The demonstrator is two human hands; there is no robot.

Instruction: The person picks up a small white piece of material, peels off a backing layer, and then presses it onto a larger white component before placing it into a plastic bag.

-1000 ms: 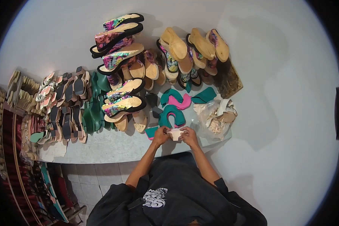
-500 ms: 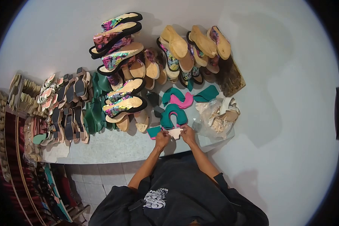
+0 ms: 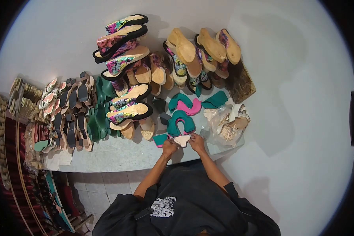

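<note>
My left hand [image 3: 169,147] grips the left end of a small pale shoe upper piece [image 3: 182,141] near the table's front edge. At its other end, the fingers of my right hand [image 3: 196,142] are closed on it, so the piece lies stretched between both hands. Just beyond sits a stack of curved teal upper pieces [image 3: 180,120] with pink edges showing. A flat teal and pink piece [image 3: 159,139] lies beside my left hand. Farther back are a pink curved piece [image 3: 189,107] and another teal piece [image 3: 216,99].
A clear plastic bag of pale scraps [image 3: 227,128] stands right of my hands. Wedge sandals with patterned sides [image 3: 129,112] and shoe lasts [image 3: 181,45] crowd the back. Dark soles [image 3: 71,129] and green forms [image 3: 97,122] fill the left of the table [image 3: 106,157].
My right hand has shifted slightly down and right, and more of the pale piece shows between my hands. Both hands keep their hold. The view has tilted a little.
</note>
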